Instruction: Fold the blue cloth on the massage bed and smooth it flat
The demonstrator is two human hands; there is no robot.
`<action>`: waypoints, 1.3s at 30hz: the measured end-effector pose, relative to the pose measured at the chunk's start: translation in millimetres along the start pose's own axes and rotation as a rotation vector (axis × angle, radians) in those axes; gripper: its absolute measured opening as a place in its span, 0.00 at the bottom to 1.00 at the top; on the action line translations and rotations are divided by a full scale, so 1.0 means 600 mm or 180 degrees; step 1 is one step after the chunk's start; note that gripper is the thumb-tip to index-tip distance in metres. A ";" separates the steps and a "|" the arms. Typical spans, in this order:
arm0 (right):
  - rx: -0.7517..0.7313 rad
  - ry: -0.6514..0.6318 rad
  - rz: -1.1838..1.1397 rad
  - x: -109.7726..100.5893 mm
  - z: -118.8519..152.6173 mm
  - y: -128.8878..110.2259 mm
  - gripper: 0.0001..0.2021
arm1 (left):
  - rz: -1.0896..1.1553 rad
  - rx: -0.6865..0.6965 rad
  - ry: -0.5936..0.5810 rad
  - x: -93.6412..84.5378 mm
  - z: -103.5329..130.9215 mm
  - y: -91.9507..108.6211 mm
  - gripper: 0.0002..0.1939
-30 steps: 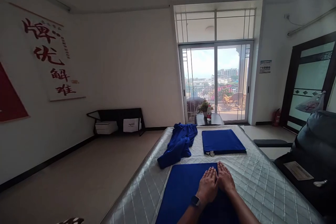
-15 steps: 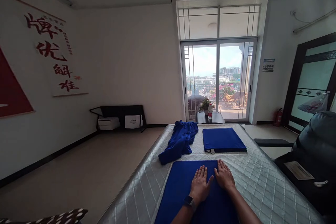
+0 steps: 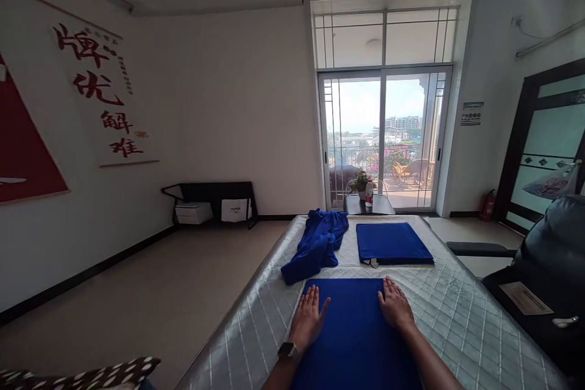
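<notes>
A flat piece of blue fabric (image 3: 350,329) lies on the quilted silver mattress (image 3: 461,317) right in front of me. On its left edge my left hand (image 3: 308,317), with a watch at the wrist, rests flat with the thumb held out. My right hand (image 3: 397,304) lies flat at its far right corner, fingers stretched. Both hands are open and grasp nothing. Beyond them sits a neatly folded blue cloth (image 3: 393,242) with a white tag at its near edge. To its left, a crumpled blue cloth (image 3: 317,244) is bunched up.
A black chair (image 3: 543,268) with an armrest stands at the right, a card on its seat. Past the mattress is a small table (image 3: 381,207) with a plant (image 3: 361,183) and a bottle (image 3: 369,193). A polka-dot cushion (image 3: 109,375) shows at lower left.
My left hand has slid left across the blue fabric, from its middle to its left edge. My right hand stays at the right corner. The view has shifted slightly.
</notes>
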State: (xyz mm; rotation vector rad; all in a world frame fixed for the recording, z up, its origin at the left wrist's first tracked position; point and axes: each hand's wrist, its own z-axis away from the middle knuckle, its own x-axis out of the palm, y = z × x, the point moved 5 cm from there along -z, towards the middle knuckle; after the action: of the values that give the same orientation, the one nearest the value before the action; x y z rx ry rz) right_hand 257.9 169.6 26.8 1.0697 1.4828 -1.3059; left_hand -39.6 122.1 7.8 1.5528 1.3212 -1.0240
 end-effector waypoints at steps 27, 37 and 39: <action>-0.0307 0.0376 0.0248 -0.022 0.061 -0.016 0.32 | 0.0310 -0.0503 -0.0097 -0.005 0.001 -0.043 0.40; -0.0222 -0.0125 0.0121 0.016 0.090 -0.002 0.36 | 0.0199 -0.0413 -0.0053 0.012 -0.002 -0.048 0.37; -0.0205 -0.0153 0.0075 0.012 0.091 -0.003 0.35 | 0.0109 -0.0432 -0.0058 0.014 -0.001 -0.055 0.37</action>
State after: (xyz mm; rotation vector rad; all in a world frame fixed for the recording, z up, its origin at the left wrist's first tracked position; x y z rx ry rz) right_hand 257.7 115.7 16.3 1.0050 1.4624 -1.2508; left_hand -71.4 128.5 -3.1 1.4562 1.3195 -0.9061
